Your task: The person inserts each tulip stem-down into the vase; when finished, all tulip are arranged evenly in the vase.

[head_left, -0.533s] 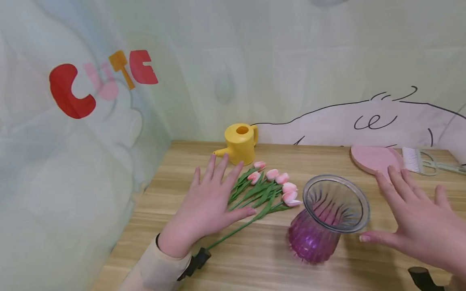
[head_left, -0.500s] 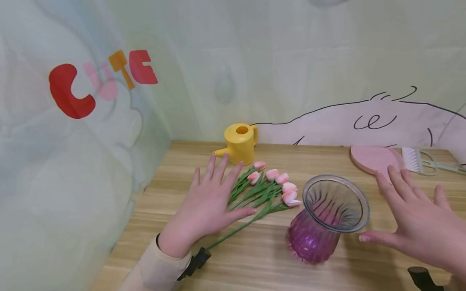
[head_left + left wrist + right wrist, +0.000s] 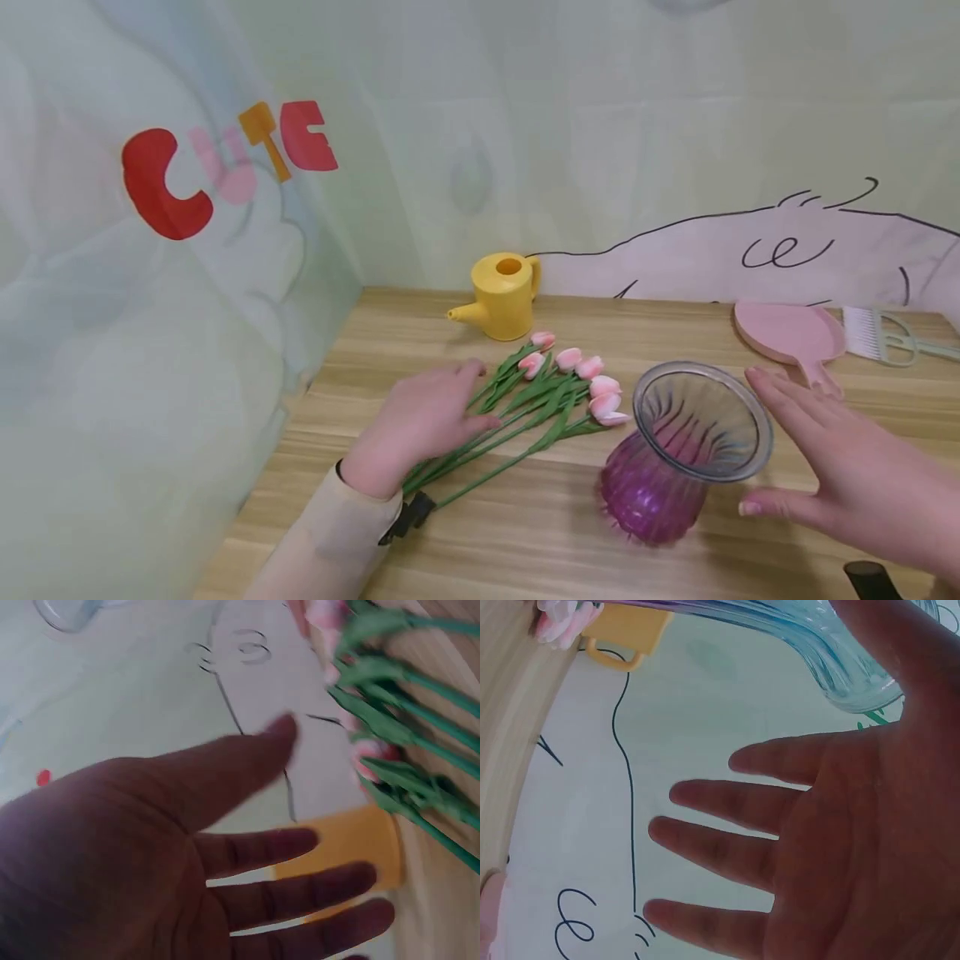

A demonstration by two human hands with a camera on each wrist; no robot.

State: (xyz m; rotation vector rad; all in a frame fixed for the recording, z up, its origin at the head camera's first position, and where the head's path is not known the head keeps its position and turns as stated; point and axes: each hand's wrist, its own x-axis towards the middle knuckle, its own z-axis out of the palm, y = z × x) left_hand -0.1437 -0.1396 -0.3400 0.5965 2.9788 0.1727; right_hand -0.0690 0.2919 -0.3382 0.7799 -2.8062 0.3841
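Pink artificial tulips [image 3: 551, 400] with green stems lie fanned on the wooden table. My left hand [image 3: 420, 425] is over the left side of their stems and holds nothing; its fingers [image 3: 307, 889] are extended and spread in the left wrist view. Just right of the tulips a ribbed glass vase [image 3: 652, 492] stands upright, purple at the base and clear towards its wide rim. My right hand [image 3: 847, 475] is at the vase's right side, index fingertip close by the rim and thumb lower down. In the right wrist view its palm [image 3: 840, 847] holds nothing.
A yellow watering can [image 3: 504, 300] stands behind the tulips, spout to the left. At the back right lie a pink dustpan [image 3: 787, 333] and a pale green brush [image 3: 862, 333]. A printed cloth [image 3: 420, 183] hangs along the table's back and left sides.
My left hand has lowered towards the stems, its fingers no longer reaching up by the watering can. The right hand has moved left, closer to the vase. The head view has shifted slightly.
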